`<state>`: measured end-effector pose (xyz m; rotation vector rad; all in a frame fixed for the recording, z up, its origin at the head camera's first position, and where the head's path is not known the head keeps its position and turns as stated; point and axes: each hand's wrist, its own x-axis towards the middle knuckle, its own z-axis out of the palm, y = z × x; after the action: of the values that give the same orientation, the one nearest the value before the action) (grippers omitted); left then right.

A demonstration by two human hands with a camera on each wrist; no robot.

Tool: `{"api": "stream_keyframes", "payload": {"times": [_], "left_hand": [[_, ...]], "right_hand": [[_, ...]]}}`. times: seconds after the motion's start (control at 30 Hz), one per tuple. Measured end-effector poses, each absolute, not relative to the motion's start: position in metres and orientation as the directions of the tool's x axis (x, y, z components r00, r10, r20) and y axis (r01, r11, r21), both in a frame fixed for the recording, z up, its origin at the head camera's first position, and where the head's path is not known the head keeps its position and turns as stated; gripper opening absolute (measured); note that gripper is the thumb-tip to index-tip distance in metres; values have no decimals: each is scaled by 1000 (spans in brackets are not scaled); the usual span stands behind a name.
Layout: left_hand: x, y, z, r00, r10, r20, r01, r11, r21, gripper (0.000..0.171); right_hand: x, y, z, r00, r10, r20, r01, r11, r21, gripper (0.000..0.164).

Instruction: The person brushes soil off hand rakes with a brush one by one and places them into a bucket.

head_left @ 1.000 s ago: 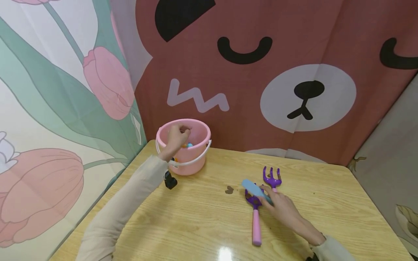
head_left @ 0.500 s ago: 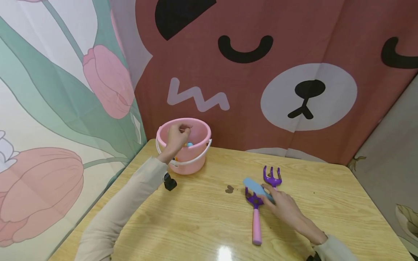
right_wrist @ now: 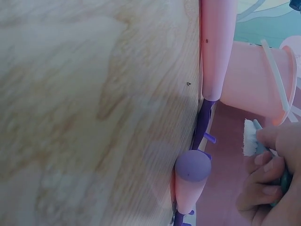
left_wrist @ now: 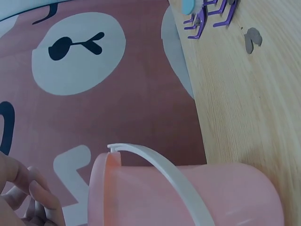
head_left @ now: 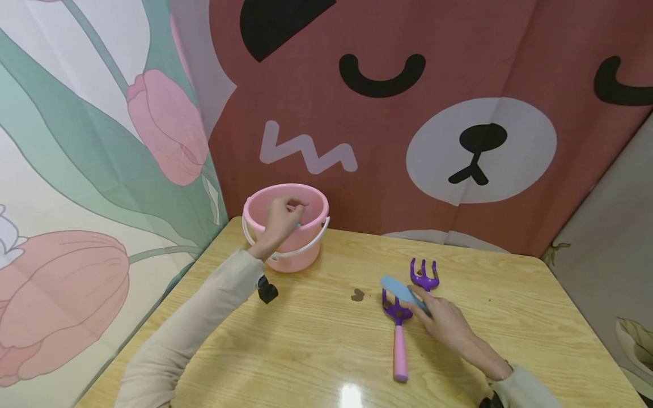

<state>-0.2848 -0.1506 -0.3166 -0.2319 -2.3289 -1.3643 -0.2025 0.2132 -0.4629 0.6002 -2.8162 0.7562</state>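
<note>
Blue brush [head_left: 400,290] clasped in right grip [head_left: 446,323]; left grip [head_left: 282,220] loosely curled, empty, over bucket [head_left: 296,264], blue bit [head_left: 299,226] inside.

Even, fairly bright light is washing over the head view, a white glare is gleaming on the near tabletop [head_left: 316,351] and a soft shadow is spreading beside the left sleeve [head_left: 196,323], while both wrist views are looking dimmer and hazier.
</note>
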Motion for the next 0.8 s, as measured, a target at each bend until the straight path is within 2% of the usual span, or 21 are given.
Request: {"api": "stream_keyframes", "payload": {"times": [0.4,0.6,0.8], "left_hand": [[-281,-143,-319,-901,-42,431,346,528,776,20],[-276,-138,-322,-899,-3,437,365,545,755,18],[-273,-133,-326,-888,31,459,402,539,740,18]], "right_hand": [[-201,219,-465,-870,-339,358,-474,775,-419,40],[-201,220,-465,-883,-312,351,-450,778,-439,39],[-203,220,-463,-901,-286,326,-413,797,-441,47]]}}
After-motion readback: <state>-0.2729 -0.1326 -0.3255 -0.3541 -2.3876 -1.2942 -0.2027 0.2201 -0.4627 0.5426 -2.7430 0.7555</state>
